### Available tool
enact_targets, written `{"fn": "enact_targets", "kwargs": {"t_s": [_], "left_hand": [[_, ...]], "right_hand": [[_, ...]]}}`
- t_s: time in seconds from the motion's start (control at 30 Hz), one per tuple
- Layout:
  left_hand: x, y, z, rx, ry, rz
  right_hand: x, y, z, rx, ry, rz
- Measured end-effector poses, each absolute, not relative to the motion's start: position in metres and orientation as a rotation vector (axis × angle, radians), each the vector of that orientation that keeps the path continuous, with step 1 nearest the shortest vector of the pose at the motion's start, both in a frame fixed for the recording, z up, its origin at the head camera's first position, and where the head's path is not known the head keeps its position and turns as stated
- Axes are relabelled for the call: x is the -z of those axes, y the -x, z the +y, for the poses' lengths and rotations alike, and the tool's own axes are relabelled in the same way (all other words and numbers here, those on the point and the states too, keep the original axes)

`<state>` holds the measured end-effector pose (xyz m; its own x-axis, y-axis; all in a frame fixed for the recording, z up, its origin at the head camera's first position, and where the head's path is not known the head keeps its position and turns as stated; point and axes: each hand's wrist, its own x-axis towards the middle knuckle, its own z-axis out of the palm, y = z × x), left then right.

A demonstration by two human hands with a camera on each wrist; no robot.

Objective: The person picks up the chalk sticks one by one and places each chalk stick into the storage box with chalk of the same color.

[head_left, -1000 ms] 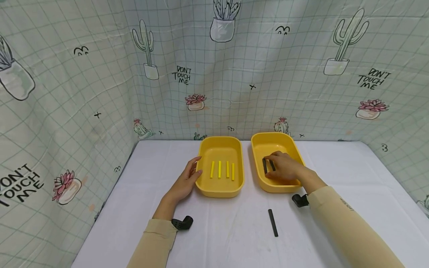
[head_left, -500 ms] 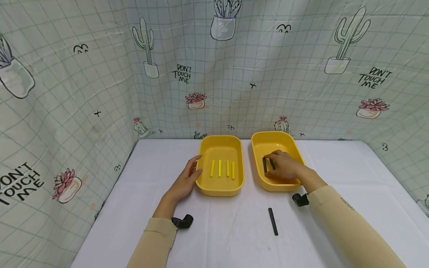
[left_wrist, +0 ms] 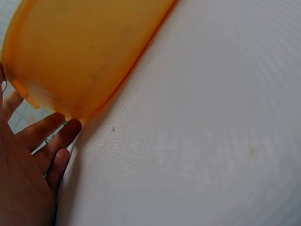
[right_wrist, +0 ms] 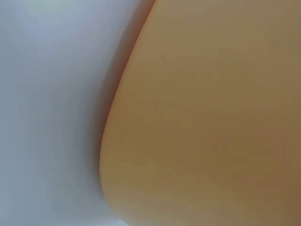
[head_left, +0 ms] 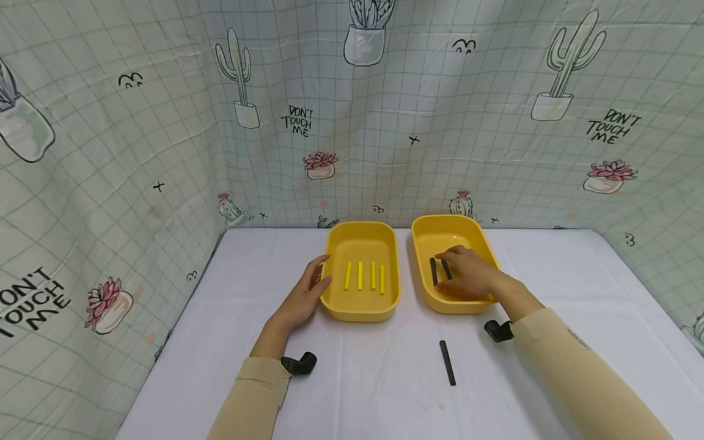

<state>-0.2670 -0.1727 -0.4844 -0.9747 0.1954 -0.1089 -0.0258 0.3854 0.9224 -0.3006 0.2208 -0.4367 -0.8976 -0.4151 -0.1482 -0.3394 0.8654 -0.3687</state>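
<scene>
Two yellow plastic trays stand side by side in the head view. Several slim yellow sticks (head_left: 360,276) lie in a row in the left tray (head_left: 360,310). My left hand (head_left: 302,297) touches that tray's left side, its fingers loosely extended along the outer wall (left_wrist: 80,56) in the left wrist view. My right hand (head_left: 470,273) reaches into the right tray (head_left: 448,305), thumb and forefinger spread apart. Just left of its fingertips lies a black stick (head_left: 433,271); a second black stick (head_left: 447,269) is partly hidden under the hand. The right wrist view shows only the tray's outer wall (right_wrist: 197,113).
Another black stick (head_left: 448,363) lies on the white tablecloth (head_left: 374,379) in front of the right tray. A cloth printed with cacti (head_left: 352,134) hangs behind and at both sides of the table.
My right hand has shifted slightly right, and its fingertips now stand a little apart from the leftmost black stick. The left hand and the trays look unchanged.
</scene>
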Motion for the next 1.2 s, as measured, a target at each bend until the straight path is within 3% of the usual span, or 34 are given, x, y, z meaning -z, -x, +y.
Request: {"fn": "enact_targets", "kwargs": {"t_s": [1.2], "left_hand": [[0.486, 0.267, -0.171, -1.638, -0.151, 2.426]], "right_hand": [[0.402, 0.224, 0.236, 0.68, 0.689, 2.946]]}}
